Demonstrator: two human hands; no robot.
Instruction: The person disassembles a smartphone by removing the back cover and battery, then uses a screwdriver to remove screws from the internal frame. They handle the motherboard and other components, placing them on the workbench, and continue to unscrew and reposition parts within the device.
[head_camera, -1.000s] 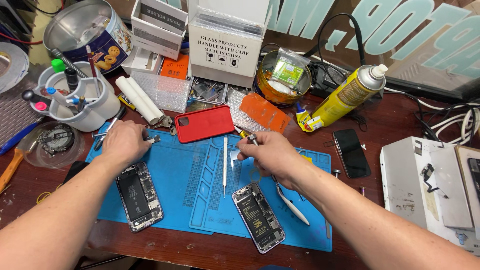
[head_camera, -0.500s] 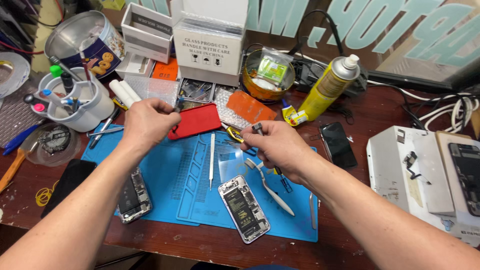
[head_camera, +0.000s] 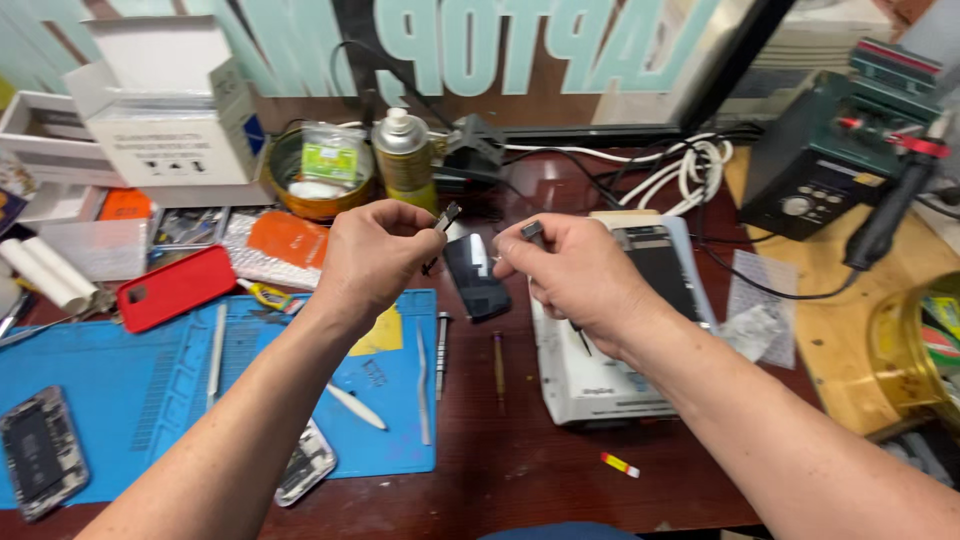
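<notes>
Both hands raised, L hand (head_camera: 372, 255) fingers pinching tweezers (head_camera: 440, 228)

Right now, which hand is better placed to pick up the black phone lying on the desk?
Left, probably. The left hand hovers beside the black phone, though it pinches a small metal part. The right hand sits over the white machine, also pinching something.

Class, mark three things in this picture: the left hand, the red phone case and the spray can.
left hand (head_camera: 372, 262), head view, back of the hand
red phone case (head_camera: 176, 286), head view, middle of its flat back
spray can (head_camera: 406, 160), head view, upper body below the cap
</notes>
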